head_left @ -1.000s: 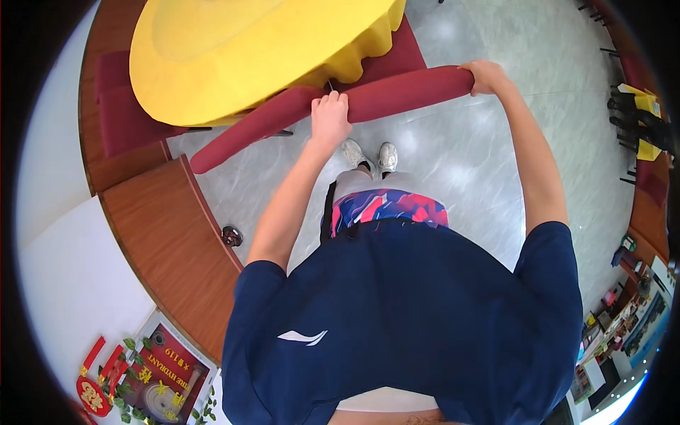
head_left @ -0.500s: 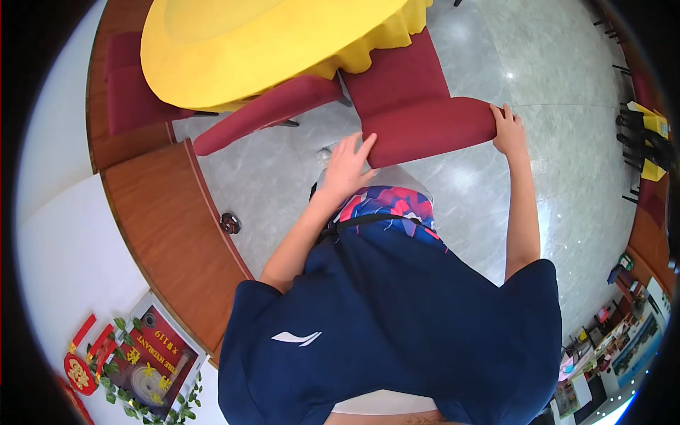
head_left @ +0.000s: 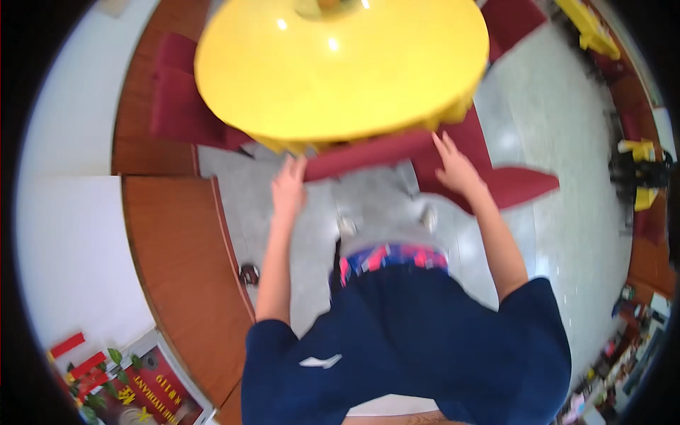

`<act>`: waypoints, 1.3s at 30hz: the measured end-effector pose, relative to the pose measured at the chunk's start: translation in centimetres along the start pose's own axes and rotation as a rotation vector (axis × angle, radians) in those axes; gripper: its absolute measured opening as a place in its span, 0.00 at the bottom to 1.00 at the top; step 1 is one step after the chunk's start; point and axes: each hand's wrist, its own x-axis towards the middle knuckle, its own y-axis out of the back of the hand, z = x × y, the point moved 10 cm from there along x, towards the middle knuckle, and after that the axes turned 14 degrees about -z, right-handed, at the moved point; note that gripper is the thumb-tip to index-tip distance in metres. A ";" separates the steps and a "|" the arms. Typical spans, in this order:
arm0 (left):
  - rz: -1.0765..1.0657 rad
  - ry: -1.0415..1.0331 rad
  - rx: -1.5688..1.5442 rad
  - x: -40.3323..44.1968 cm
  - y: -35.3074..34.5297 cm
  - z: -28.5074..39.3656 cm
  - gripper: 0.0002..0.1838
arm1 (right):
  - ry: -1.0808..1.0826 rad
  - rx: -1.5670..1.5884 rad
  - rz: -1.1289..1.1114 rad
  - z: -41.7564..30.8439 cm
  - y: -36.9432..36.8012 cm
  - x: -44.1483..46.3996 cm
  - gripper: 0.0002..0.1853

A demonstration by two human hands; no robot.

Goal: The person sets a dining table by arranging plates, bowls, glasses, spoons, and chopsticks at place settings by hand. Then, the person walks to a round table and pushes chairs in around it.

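A dark red upholstered chair (head_left: 368,157) is pushed up against a round table with a yellow cloth (head_left: 340,88), its backrest facing me. My left hand (head_left: 289,190) is closed at the left end of that backrest. At its right end, my right hand (head_left: 457,168) grips the edge with fingers stretched forward. A second red chair (head_left: 520,185) stands angled just right of my right hand, its backrest partly behind my forearm. Motion blurs the fingertips slightly.
Another red chair (head_left: 180,106) stands left of the table, by brown wood panelling (head_left: 184,248). A red chair (head_left: 510,25) is at the far right of the table. Dark shoes or a similar small object (head_left: 248,274) lie on the grey tiled floor (head_left: 559,149).
My right hand has left the right-hand chair and moved left to the other chair's backrest. My left hand has moved left to that backrest's far end. The view has shifted closer to the table.
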 end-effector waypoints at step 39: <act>-0.314 -0.049 -0.346 -14.4 -6.2 1.8 0.35 | -0.303 -0.327 -0.277 -3.9 -8.4 -6.6 0.38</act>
